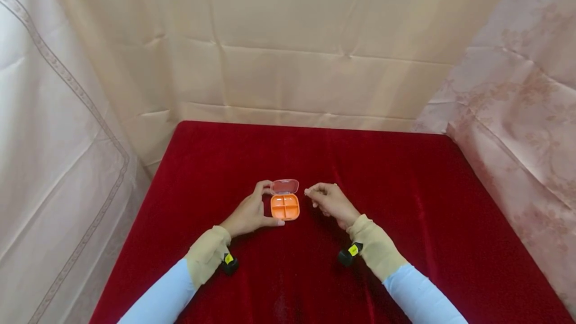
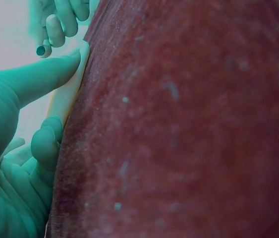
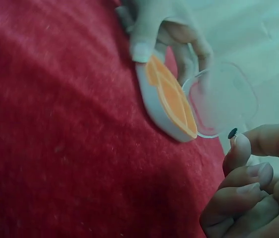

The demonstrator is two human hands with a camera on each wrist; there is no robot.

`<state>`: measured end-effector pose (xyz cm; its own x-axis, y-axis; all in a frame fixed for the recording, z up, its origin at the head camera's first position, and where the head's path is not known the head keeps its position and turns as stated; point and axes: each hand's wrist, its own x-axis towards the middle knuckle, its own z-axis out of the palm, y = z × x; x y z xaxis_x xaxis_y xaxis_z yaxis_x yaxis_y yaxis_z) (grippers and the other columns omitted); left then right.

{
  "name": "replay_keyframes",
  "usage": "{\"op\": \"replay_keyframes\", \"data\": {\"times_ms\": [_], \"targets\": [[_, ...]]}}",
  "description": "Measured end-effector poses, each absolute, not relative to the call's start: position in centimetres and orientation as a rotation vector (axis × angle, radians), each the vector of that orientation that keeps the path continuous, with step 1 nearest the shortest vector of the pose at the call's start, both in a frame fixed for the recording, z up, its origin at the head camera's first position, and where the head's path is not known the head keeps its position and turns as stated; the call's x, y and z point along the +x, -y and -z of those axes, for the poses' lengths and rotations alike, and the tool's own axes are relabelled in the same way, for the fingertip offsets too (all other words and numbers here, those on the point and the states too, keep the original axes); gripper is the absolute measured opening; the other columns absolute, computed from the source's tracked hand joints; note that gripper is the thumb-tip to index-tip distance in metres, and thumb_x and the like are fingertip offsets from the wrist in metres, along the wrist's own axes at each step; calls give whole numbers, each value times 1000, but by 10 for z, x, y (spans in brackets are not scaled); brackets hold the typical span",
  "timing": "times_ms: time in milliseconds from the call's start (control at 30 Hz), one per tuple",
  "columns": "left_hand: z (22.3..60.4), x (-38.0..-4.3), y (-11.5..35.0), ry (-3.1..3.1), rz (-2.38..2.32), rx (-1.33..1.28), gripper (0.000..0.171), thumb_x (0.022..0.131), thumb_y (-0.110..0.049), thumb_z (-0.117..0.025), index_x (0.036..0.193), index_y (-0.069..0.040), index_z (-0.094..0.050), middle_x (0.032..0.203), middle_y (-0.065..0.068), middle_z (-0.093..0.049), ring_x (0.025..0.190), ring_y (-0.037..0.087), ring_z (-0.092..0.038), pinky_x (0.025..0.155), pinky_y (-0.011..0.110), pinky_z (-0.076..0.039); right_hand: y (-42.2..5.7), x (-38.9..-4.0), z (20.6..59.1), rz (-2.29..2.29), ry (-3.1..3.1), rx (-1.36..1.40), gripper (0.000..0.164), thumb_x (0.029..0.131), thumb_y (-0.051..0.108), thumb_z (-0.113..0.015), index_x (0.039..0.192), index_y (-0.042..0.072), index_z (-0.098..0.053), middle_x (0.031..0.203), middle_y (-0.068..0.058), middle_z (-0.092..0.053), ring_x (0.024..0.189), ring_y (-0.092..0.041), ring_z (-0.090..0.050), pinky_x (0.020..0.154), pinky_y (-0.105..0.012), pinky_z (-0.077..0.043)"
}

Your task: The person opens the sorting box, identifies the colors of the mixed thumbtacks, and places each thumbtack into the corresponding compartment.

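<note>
An orange pill box (image 1: 285,207) with several compartments lies on the red cloth, its clear lid (image 1: 285,187) raised and tipped back. My left hand (image 1: 249,214) grips the box from the left, thumb on the near edge and fingers by the hinge side. To the right of the box, apart from it, my right hand (image 1: 332,200) pinches a small dark stud-like piece (image 3: 232,133) between thumb and forefinger. In the right wrist view the box's pale outer wall (image 3: 161,116) shows beneath the orange insert. The left wrist view shows only a sliver of the box (image 2: 72,91) beside the thumb.
Red velvet-like cloth (image 1: 382,174) covers the table. Beige curtain (image 1: 279,64) hangs behind the far edge, with pale curtains (image 1: 67,129) at the left and flowered ones (image 1: 526,99) at the right. Each wrist bears a dark camera.
</note>
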<state>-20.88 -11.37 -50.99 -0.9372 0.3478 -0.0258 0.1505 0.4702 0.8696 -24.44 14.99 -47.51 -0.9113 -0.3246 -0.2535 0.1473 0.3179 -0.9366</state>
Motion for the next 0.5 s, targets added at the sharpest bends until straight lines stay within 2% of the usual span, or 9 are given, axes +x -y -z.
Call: {"op": "replay_keyframes", "data": {"times_ms": [233, 400, 500], "targets": [[509, -210, 115, -2517, -1439, 429, 100, 74, -32, -96, 148, -19, -29, 137, 0, -55, 68, 13, -40, 69, 33, -39, -141, -244, 472, 1377, -2476, -370, 19, 103, 23, -65, 105, 6, -73, 83, -9, -64, 70, -17, -56, 61, -31, -43], [509, -210, 114, -2513, -1445, 421, 101, 73, -32, -96, 148, -19, -30, 137, 0, -55, 71, 15, -41, 75, 35, -40, -136, -244, 472, 1247, -2577, -493, 13, 103, 21, -66, 100, 10, -73, 78, -8, -65, 66, -16, -58, 59, -31, -46], [508, -210, 114, -2519, -1456, 446, 101, 73, -31, -96, 148, -17, -30, 137, 2, -56, 85, 16, -48, 89, 39, -42, -132, -245, 470, 1187, -2630, -563, 12, 102, 20, -67, 98, 11, -74, 73, -6, -65, 62, -13, -57, 57, -29, -46]]}}
